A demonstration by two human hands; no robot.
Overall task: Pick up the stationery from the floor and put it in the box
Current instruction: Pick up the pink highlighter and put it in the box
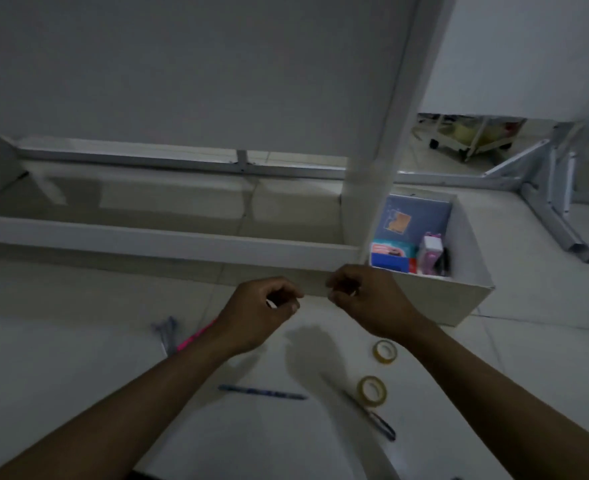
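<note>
**Two hands above scattered stationery, box at right**

Head view, dim light. Both forearms reach forward over a pale tiled floor (78, 341). The left hand (262, 311) and the right hand (366, 299) hover close together, fingers curled loosely inward with the fingertips nearly meeting the thumbs; whether either pinches anything cannot be told — no object shows between the fingers.

On the floor lie the loose items: a blue pen (262, 392) below the left hand, lying roughly crosswise; a dark pen (372, 419) lying diagonally, lower right; two rolls of tape — one roll (385, 350) just under the right wrist, the second roll (372, 390) nearer the camera, touching or overlapping the dark pen's upper end. Left of the left forearm sit a pink pen (196, 336), partly hidden by the arm, and a blurred greyish item (166, 332) just beside it.

The white box (466, 299) stands on the floor beyond the right hand. It holds a blue notebook (414, 216) leaning against the far wall, a small colourful pack (392, 258) and a pink-and-white item (430, 254). A white table leg (383, 150) rises just behind the box's left corner.
</note>
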